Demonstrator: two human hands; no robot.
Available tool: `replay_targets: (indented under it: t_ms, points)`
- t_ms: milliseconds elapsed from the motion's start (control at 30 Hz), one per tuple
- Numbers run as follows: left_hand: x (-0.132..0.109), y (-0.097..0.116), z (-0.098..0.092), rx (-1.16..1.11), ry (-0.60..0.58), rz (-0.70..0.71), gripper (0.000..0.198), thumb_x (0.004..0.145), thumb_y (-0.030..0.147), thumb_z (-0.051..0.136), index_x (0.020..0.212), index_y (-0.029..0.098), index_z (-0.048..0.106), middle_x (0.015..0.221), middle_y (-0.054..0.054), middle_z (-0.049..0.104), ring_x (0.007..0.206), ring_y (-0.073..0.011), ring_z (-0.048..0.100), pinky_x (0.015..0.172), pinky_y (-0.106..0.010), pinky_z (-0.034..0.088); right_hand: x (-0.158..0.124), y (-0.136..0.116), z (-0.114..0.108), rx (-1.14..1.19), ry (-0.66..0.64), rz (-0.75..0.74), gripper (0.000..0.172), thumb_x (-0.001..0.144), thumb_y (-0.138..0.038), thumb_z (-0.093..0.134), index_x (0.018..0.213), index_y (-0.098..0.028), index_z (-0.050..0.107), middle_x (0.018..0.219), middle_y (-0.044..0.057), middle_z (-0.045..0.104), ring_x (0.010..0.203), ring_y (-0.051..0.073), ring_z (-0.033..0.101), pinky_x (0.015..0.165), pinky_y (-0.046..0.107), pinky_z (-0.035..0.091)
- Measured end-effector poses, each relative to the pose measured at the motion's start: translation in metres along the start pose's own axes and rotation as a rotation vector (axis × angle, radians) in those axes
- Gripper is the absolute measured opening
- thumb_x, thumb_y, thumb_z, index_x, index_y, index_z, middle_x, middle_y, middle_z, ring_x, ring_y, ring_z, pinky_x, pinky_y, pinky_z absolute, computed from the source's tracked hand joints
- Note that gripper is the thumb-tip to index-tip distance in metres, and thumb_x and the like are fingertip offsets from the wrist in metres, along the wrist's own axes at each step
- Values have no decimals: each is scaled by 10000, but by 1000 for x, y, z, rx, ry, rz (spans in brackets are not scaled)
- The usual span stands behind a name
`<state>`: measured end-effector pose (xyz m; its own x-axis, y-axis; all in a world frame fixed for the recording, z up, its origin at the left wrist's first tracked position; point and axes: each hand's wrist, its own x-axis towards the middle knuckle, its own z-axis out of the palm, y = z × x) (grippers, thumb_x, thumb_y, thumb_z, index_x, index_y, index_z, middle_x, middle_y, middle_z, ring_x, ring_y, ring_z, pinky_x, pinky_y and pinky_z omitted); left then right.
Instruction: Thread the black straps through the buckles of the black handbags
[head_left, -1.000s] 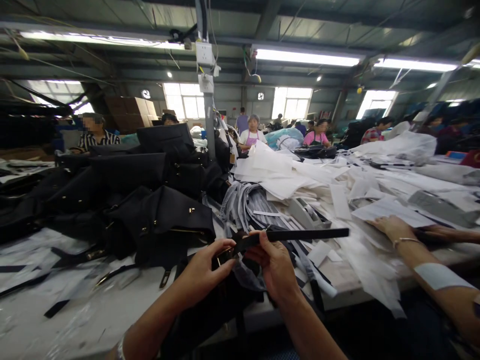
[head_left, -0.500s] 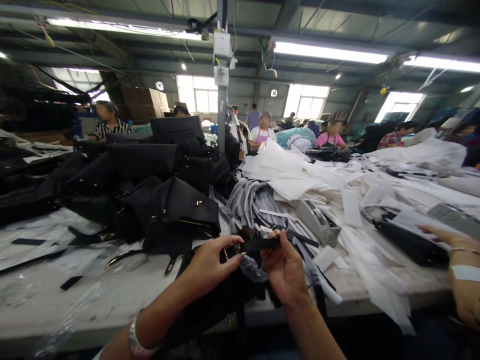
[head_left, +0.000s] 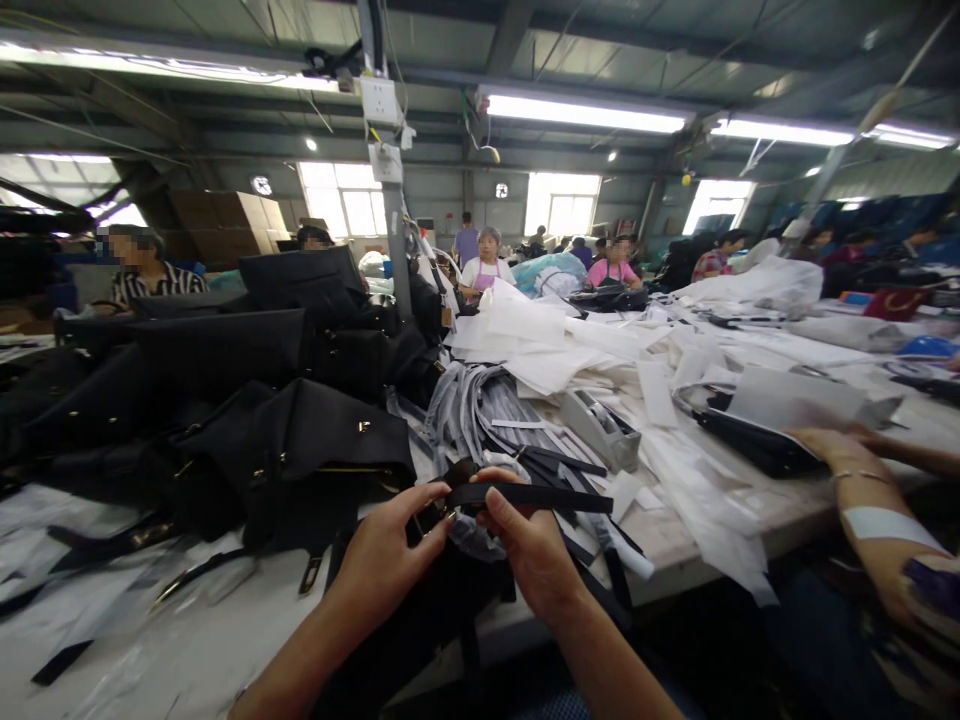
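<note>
Between my hands runs a black strap [head_left: 555, 496], its free end pointing right. My left hand [head_left: 401, 540] pinches the strap's metal buckle [head_left: 444, 508] between thumb and fingers. My right hand [head_left: 529, 545] grips the strap just right of the buckle, thumb on top. Below my hands a black bag [head_left: 405, 620] hangs over the table's front edge, mostly in shadow. Clear plastic wrap [head_left: 476, 538] shows under the strap. Behind lies a bundle of grey wrapped straps [head_left: 480, 400].
Black bags [head_left: 322, 440] are heaped at left. A grey tape dispenser [head_left: 604, 428] and white sheets [head_left: 525, 325] lie to the right. At far right a co-worker's arm [head_left: 862, 480] reaches over another black bag [head_left: 757, 440]. A post [head_left: 396, 250] rises behind the bags.
My right hand has shifted along the strap toward the buckle, so more of the strap's end sticks out to the right. The view has turned right. The co-worker's hands have moved over their bag.
</note>
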<state>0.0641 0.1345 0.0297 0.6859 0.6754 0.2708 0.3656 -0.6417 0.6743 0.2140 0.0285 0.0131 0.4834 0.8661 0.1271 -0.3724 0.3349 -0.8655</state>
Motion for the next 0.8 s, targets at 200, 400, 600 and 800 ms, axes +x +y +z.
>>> replay_targets:
  t_ms: [200,400,600,800]
  points:
    - [0,-3,2,34,-4,7,368,877,402,612,1202,240,665,1235,-43,707,1157,-256,653,999,-378,515,0,-4,3,-152,-44,-74,311,828,-384,747,1068,-193,695,1033,43,702,964,197,661,822,268,529]
    - [-1,-1,3,12,-14,12,352,869,350,620,1198,234,663,1228,-44,708,1147,-251,653,1002,-375,506,3,-1,7,-115,-18,-23,301,870,-445,683,1043,-202,724,939,56,747,886,245,718,805,366,578]
    - [-1,12,-3,-123,-57,12,320,854,301,651,1166,234,676,1150,-30,731,1055,-226,670,952,-327,497,9,13,1,405,143,127,182,794,-308,782,915,-178,738,936,60,776,894,206,737,850,340,593]
    - [0,11,-9,-322,-120,7,331,866,348,669,1182,249,686,1147,-21,716,1034,-211,649,924,-294,477,13,16,-4,518,212,250,148,739,-211,825,862,-176,751,920,17,782,822,127,738,711,178,600]
